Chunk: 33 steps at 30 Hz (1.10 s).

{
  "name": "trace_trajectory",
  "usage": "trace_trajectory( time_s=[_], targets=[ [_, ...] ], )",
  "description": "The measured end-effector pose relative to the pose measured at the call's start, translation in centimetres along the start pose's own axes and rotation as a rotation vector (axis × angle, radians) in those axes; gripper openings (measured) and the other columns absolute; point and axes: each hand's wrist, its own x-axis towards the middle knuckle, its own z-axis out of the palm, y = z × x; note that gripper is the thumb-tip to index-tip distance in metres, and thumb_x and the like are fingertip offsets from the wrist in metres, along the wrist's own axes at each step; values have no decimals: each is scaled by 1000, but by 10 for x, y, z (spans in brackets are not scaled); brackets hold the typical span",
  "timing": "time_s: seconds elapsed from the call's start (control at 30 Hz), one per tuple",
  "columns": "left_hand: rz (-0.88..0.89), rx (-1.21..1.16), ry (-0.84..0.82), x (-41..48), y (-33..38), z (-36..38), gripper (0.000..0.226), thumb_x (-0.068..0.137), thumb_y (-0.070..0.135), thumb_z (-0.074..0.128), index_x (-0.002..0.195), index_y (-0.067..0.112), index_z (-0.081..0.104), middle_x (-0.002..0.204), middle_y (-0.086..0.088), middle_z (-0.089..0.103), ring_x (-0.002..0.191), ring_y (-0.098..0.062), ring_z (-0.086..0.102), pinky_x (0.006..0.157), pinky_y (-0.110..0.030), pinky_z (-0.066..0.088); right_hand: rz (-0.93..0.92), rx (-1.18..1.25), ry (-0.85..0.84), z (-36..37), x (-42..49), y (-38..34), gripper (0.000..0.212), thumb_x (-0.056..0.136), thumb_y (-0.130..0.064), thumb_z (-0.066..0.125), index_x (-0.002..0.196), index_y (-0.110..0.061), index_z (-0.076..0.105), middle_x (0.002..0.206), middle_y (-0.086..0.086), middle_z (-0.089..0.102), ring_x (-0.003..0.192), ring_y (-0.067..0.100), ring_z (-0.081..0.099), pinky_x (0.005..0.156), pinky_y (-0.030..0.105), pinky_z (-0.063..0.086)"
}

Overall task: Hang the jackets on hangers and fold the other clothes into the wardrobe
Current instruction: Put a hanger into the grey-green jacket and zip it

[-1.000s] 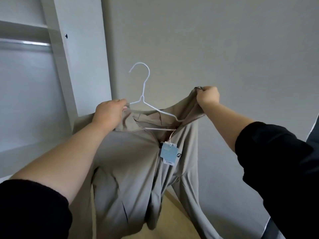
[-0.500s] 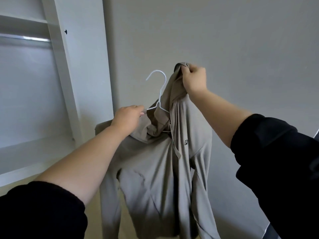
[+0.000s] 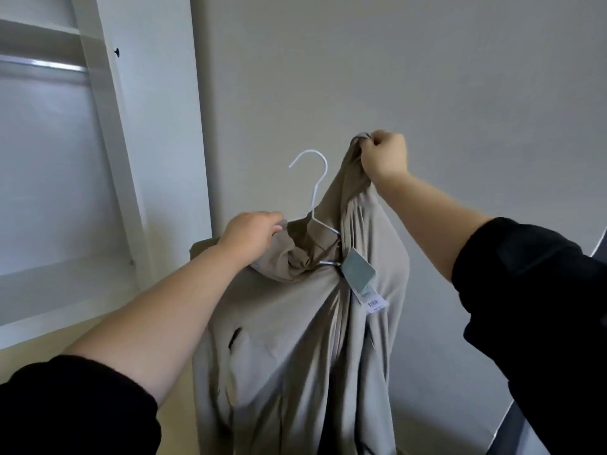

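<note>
Wardrobe [image 3: 98, 133] space and its metal rail [image 3: 42, 65] sit at the far left, and that is where this piece has to end up. Your left hand [image 3: 253, 234] curls its fingers round the near shoulder of the beige jacket [image 3: 289, 339], right where one arm of the white wire hanger [image 3: 314, 192] meets the cloth. Keep that grip firm, since it seems to carry most of the weight. The hook stands free and upright, and the jacket hangs in mid-air before the wall, not yet on the rail. A paper tag [image 3: 359, 274] dangles at the neck. Your right hand [image 3: 384, 156] clutches a bunch of fabric, raised above the hook. Lower that bunch over the hanger's other arm. Then settle the collar evenly, or the smooth cloth may slide off the thin wire.
</note>
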Motion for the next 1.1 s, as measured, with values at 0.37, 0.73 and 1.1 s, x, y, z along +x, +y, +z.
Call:
trace_trajectory(
  time_s=[0.37,0.73,1.1],
  targets=[
    [-398,-244,185,-6,-17,3,22,94,19,51,80,4,56,77,-16,59,78,-37,52,65,-37,42,285,54,-550,-1,-25,26,20,96,-12,54,92,6,61,95,23,68,74,30,70,74,36,60],
    [-334,-354,267,-2,-30,-7,25,88,25,46,79,5,60,73,-13,61,77,-37,54,68,-42,49,-21,-399,-404,18,-26,64,16,87,-14,62,99,-11,73,93,6,68,81,19,56,68,24,38],
    [-288,-211,165,-28,-27,-12,20,94,18,51,82,5,60,75,-14,62,77,-37,53,67,-42,47,-83,-535,-464,11,-38,55,15,83,-4,57,72,-9,66,84,12,67,87,32,61,69,32,49]
  ],
)
